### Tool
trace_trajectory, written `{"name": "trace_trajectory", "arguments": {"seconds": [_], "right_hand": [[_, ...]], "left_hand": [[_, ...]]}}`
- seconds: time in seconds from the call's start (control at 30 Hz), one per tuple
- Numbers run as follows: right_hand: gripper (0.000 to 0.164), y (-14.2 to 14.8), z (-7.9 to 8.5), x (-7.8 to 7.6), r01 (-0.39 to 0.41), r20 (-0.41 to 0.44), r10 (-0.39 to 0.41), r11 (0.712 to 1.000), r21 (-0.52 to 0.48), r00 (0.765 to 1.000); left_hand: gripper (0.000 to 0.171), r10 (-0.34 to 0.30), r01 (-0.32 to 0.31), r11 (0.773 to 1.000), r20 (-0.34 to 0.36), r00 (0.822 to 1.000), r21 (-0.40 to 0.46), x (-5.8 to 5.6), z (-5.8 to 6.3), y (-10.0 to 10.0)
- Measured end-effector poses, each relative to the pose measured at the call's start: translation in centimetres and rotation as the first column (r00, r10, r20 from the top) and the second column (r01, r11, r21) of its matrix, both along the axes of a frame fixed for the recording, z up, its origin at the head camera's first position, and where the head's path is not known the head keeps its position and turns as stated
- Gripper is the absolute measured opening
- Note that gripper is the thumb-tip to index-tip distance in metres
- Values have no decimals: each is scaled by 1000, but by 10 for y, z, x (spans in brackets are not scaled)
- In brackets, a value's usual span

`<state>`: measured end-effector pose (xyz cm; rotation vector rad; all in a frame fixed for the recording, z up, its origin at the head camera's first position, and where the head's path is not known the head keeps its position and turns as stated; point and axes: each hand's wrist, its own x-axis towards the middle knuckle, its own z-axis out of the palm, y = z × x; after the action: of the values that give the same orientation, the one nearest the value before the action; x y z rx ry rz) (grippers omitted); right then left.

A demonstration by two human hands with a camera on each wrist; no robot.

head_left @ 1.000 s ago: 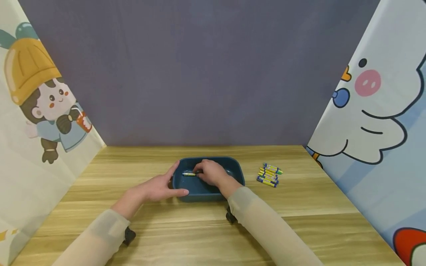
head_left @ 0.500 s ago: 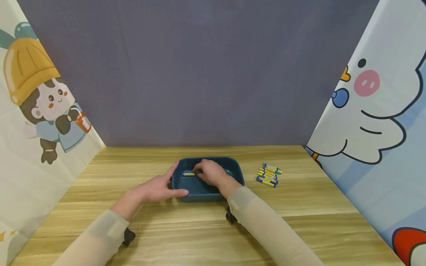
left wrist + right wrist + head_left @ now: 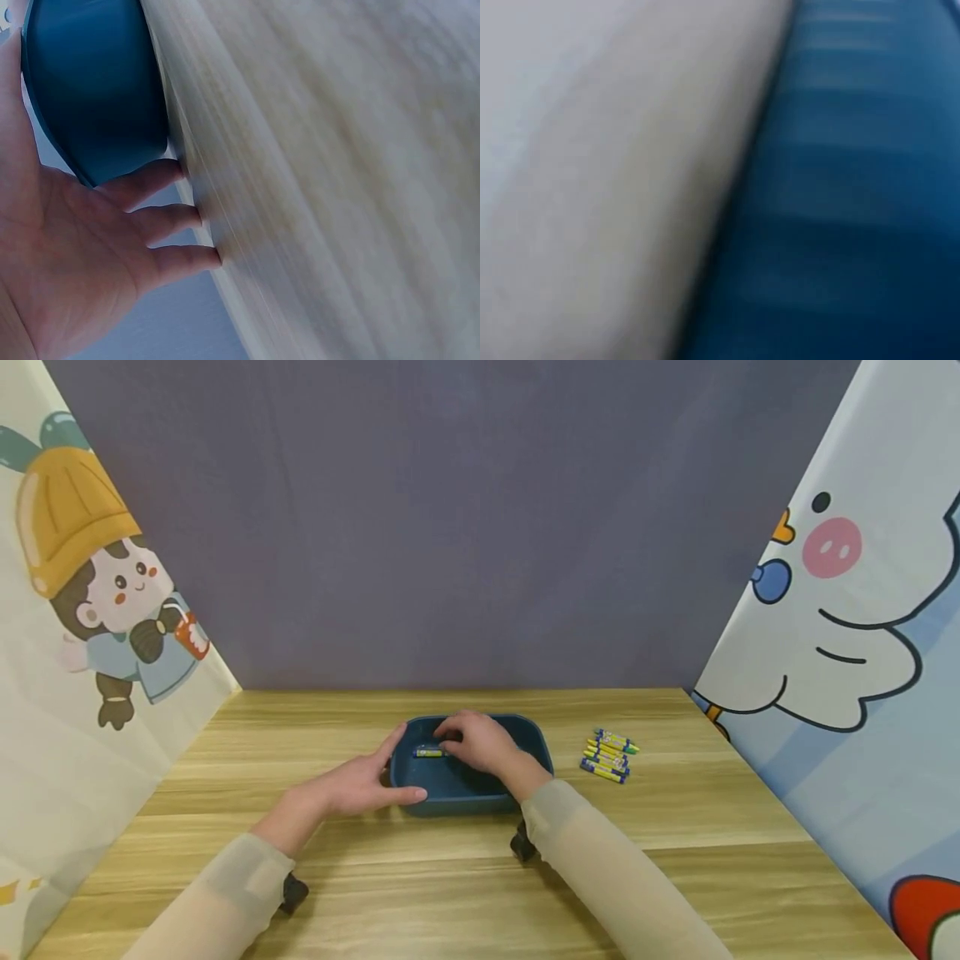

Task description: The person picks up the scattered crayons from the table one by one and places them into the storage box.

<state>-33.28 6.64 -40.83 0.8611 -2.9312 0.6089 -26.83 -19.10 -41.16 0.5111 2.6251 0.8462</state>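
Note:
A dark blue rectangular box [image 3: 442, 806] stands on the wooden table. My left hand [image 3: 352, 783] spans its left end, thumb at the near rim and index finger at the far left corner. In the left wrist view, the other fingers [image 3: 176, 220] of that hand are extended with tips at the tabletop, beside the box wall [image 3: 97, 82]. Inside the box lies a crayon [image 3: 429, 752] with a yellow wrapper and dark ends. My right hand [image 3: 480, 743] hovers over it, fingers loosely bent, with a gap between thumb and index finger.
Several yellow-wrapped crayons [image 3: 606, 755] lie side by side on the table [image 3: 675, 810], right of the box. A grey wall [image 3: 465, 527] closes off the back, and cartoon-printed panels flank both sides. The right wrist view is blurred, showing the blue box wall [image 3: 840, 187].
My right hand has lifted slightly and come away from the crayon, which stays in the box. The left hand keeps its place at the box's left end.

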Motion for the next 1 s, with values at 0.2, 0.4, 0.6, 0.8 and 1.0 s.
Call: {"name": "trace_trajectory", "arguments": {"seconds": [0.2,0.4,0.6,0.8,1.0], "right_hand": [[26,31,26,0,5,-27,-11,979,-204,1000],[24,104,45,-2,67,-68,-90,958,-280,994],[28,195,29,-14,215,0,-221,950,-226,975],[31,264,4,-20,275,91,-263,946,-171,961],[28,292,-12,-21,307,123,-293,944,-118,948]], "left_hand": [[128,14,-14,1000,-1,1000,4,1,0,3],[128,18,-18,1000,-6,1000,-6,3,1,3],[127,15,-15,1000,-9,1000,-13,3,3,3],[126,13,-13,1000,-8,1000,-11,2,1,2],[126,19,-19,1000,-6,1000,-6,4,0,3]]}}
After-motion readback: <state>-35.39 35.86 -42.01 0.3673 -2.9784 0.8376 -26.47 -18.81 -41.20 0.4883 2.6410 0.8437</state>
